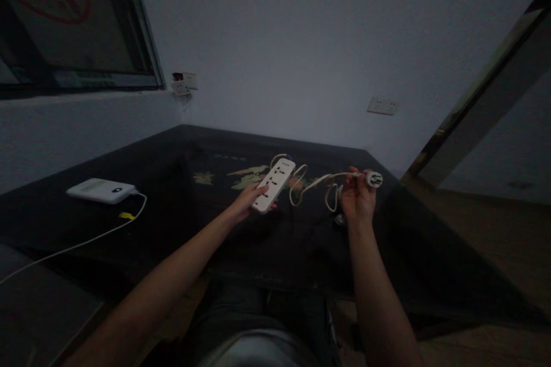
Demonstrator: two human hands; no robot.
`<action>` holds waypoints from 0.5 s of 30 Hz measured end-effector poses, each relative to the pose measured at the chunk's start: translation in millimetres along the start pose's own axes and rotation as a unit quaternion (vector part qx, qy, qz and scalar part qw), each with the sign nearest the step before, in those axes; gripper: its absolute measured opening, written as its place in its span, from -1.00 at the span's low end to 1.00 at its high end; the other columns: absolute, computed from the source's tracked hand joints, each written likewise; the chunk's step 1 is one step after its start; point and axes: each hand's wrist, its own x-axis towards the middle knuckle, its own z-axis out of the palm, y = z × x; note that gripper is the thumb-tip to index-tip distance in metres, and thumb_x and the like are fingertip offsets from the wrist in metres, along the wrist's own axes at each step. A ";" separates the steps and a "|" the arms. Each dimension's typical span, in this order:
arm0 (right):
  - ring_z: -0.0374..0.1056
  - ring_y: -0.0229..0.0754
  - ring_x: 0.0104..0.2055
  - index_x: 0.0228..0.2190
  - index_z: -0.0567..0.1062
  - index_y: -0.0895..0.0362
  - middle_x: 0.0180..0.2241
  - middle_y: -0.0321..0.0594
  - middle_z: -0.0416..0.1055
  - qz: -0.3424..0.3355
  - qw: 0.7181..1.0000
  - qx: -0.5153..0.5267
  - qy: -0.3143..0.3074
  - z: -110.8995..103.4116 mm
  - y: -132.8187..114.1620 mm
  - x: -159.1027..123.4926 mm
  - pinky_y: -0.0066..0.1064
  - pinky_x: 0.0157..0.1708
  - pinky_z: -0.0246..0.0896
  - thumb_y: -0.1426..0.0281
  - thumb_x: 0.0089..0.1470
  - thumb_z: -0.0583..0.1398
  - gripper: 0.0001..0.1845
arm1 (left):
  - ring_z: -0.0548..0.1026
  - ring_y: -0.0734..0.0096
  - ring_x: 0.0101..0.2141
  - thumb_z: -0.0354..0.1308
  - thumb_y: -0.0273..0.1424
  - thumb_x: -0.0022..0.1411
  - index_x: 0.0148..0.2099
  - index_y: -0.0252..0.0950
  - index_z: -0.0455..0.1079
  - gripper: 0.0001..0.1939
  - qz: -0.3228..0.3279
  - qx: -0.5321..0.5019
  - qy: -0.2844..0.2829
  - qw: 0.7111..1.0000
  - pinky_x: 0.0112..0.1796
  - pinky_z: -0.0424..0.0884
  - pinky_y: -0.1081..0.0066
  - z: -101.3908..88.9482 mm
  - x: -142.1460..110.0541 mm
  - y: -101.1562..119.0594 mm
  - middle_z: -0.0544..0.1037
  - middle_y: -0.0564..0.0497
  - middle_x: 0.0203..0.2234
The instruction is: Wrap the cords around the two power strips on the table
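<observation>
A white power strip (279, 176) with three sockets is tilted above the dark table, gripped near its lower end by my left hand (249, 200). My left thumb lies across its socket face. On the right, my right hand (359, 198) is closed around the strip's plug (374, 179), whose prongs face toward me. Between the two hands the pale cord (321, 180) hangs in loose loops. Just left of my right wrist, a small whitish object (340, 219) sits on the table, too dim to name.
The dark table (189, 149) has a floral picture on its top. A white power bank-like device (101, 190) with a white cable (94, 239) lies at the left, a yellow tag (127, 216) beside it. Wall sockets (382, 105) are behind, with a loose socket box (181, 87) near the window.
</observation>
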 end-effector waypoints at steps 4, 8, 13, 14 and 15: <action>0.43 -0.36 -0.45 -0.36 0.39 0.05 -0.31 -0.32 0.54 0.015 1.000 -0.010 -0.022 8.8 1.9 -4.7 -0.53 -0.43 0.34 0.35 -0.17 0.37 -0.69 | 0.57 0.28 -0.50 0.12 -0.33 0.23 0.10 -0.43 0.20 -0.56 0.034 -0.014 0.016 0.999 -0.49 0.50 0.38 2.4 -4.8 8.0 0.60 -0.20 -0.39; 0.45 -0.31 -0.44 -0.36 0.39 0.10 -0.32 -0.23 0.56 0.035 0.997 -0.065 -0.034 14.3 13.5 -10.0 -0.49 -0.42 0.35 0.36 -0.19 0.38 -0.66 | 0.57 0.26 -0.53 0.18 -0.27 0.18 0.10 -0.40 0.20 -0.50 0.059 -0.021 -0.025 0.998 -0.53 0.49 0.39 5.2 -11.2 11.6 0.60 -0.18 -0.39; 0.45 -0.28 -0.42 -0.40 0.45 0.14 -0.45 -0.35 0.52 0.072 0.985 -0.153 -0.033 11.7 39.6 -16.6 -0.48 -0.40 0.37 0.38 -0.26 0.38 -0.69 | 0.57 0.24 -0.52 0.24 -0.22 0.09 0.06 -0.35 0.23 -0.45 0.028 -0.002 -0.142 0.989 -0.54 0.49 0.39 6.9 -17.7 10.9 0.60 -0.17 -0.38; 0.44 -0.29 -0.43 -0.41 0.46 0.14 -0.47 -0.37 0.50 0.076 0.984 -0.157 -0.033 10.3 43.8 -17.4 -0.49 -0.41 0.37 0.40 -0.29 0.39 -0.69 | 0.58 0.25 -0.52 0.26 -0.22 0.07 0.07 -0.35 0.24 -0.44 0.013 0.009 -0.170 0.985 -0.53 0.49 0.39 7.3 -19.6 11.1 0.60 -0.16 -0.38; 0.43 -0.30 -0.44 -0.42 0.47 0.15 -0.48 -0.37 0.49 0.079 0.984 -0.159 -0.033 8.9 47.1 -17.6 -0.51 -0.43 0.36 0.42 -0.31 0.39 -0.69 | 0.58 0.26 -0.52 0.26 -0.22 0.06 0.08 -0.34 0.24 -0.42 -0.006 0.024 -0.199 0.980 -0.52 0.49 0.39 7.8 -21.7 11.4 0.59 -0.15 -0.37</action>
